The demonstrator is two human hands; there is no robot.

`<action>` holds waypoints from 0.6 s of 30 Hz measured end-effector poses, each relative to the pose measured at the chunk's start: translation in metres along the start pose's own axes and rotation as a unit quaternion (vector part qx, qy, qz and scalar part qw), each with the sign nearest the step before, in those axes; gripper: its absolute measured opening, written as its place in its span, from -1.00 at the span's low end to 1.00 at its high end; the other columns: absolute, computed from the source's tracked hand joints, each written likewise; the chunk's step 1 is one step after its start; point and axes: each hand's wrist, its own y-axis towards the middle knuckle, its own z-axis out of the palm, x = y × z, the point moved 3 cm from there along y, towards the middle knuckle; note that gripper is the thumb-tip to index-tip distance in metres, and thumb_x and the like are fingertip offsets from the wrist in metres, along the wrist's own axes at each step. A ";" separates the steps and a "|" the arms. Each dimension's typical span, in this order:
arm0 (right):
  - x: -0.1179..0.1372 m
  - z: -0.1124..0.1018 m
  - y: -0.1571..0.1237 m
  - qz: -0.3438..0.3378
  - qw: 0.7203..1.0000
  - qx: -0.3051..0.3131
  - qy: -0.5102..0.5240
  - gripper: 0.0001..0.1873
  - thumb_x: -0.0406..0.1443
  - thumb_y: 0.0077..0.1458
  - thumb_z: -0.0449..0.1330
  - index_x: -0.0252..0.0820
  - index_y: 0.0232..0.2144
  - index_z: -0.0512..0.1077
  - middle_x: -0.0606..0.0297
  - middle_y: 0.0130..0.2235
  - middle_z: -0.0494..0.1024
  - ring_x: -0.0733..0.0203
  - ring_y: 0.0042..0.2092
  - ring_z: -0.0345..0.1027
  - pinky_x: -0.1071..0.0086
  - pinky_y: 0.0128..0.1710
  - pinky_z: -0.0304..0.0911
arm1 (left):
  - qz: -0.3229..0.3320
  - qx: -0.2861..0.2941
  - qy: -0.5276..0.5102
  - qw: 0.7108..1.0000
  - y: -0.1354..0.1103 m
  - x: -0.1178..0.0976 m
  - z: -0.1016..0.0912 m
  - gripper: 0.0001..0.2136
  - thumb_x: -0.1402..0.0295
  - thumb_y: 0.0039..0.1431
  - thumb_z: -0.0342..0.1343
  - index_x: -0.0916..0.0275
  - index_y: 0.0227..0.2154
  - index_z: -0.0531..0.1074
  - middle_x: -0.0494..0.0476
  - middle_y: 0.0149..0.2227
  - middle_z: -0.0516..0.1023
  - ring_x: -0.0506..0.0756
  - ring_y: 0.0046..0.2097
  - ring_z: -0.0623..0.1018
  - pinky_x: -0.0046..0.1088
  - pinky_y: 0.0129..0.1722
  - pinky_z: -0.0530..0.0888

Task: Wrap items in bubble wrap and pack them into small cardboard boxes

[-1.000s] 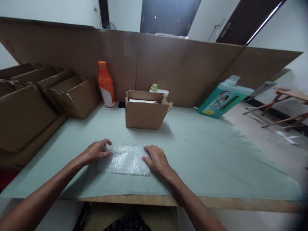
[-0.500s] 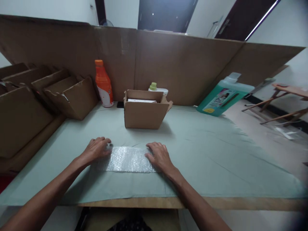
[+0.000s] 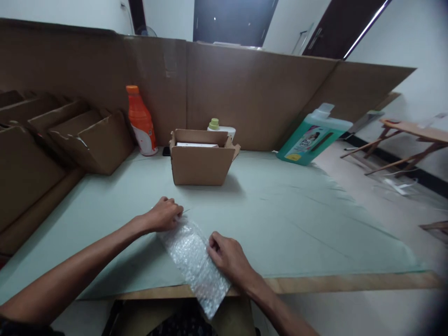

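Observation:
A clear, shiny piece of bubble wrap (image 3: 196, 256) lies slanted, its lower end reaching past the table's front edge. My left hand (image 3: 165, 214) has its fingers closed on the far end of the wrap. My right hand (image 3: 227, 255) is closed at the wrap's right edge, with thumb and fingers pinched together there. Beyond both hands stands an open cardboard box (image 3: 201, 165) with something white and flat inside.
Several cardboard boxes (image 3: 94, 140) line the left side. An orange bottle (image 3: 142, 123), a white bottle with a green cap (image 3: 214, 124) and a green jug (image 3: 311, 137) stand at the back, before a cardboard screen (image 3: 238, 88). Pale green cloth (image 3: 297, 228) covers the table.
The bubble wrap has turned from lying straight across to slanting toward me, over the front edge. My left hand has moved right, my right hand nearer to me, and its fingers have closed.

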 end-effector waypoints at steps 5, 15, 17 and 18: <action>0.005 0.019 -0.029 0.044 0.996 -0.050 0.064 -0.61 -0.38 0.11 0.12 -0.11 0.02 0.34 0.37 -0.41 0.59 0.17 -0.40 0.49 0.41 -0.37 0.22 | 0.117 -0.012 0.029 0.993 0.055 -0.042 -0.004 -0.82 0.58 -0.04 0.12 0.17 -0.46 0.53 0.23 -0.39 0.63 0.27 -0.12 0.54 -0.06 0.16 0.21; -0.011 0.012 -0.048 -0.035 0.986 -0.162 0.003 -0.75 -0.23 0.29 0.09 -0.08 -0.04 0.48 0.18 -0.21 0.62 0.06 -0.19 0.50 0.23 -0.16 0.38 | 0.094 -0.189 0.052 0.976 -0.001 -0.050 0.015 -0.50 0.55 0.21 0.03 0.23 0.22 0.28 0.37 0.37 0.20 0.32 0.38 0.18 0.05 0.33 0.09; -0.006 0.009 -0.033 -0.083 0.983 -0.162 -0.032 -0.71 -0.31 0.27 0.09 -0.09 0.01 0.46 0.11 -0.01 0.58 -0.01 0.00 0.44 0.13 -0.01 0.34 | 0.067 -0.166 0.034 0.983 -0.020 -0.047 0.037 -0.49 0.43 0.23 0.09 0.24 0.25 0.26 0.40 0.37 0.20 0.36 0.37 0.19 0.08 0.31 0.14; -0.004 0.009 -0.025 -0.100 0.982 -0.150 -0.049 -0.68 -0.34 0.25 0.10 -0.09 0.03 0.46 0.09 0.05 0.55 -0.03 0.05 0.41 0.09 0.03 0.32 | 0.064 -0.151 0.020 0.986 -0.027 -0.046 0.046 -0.49 0.36 0.25 0.10 0.22 0.26 0.25 0.39 0.36 0.21 0.37 0.37 0.20 0.10 0.30 0.15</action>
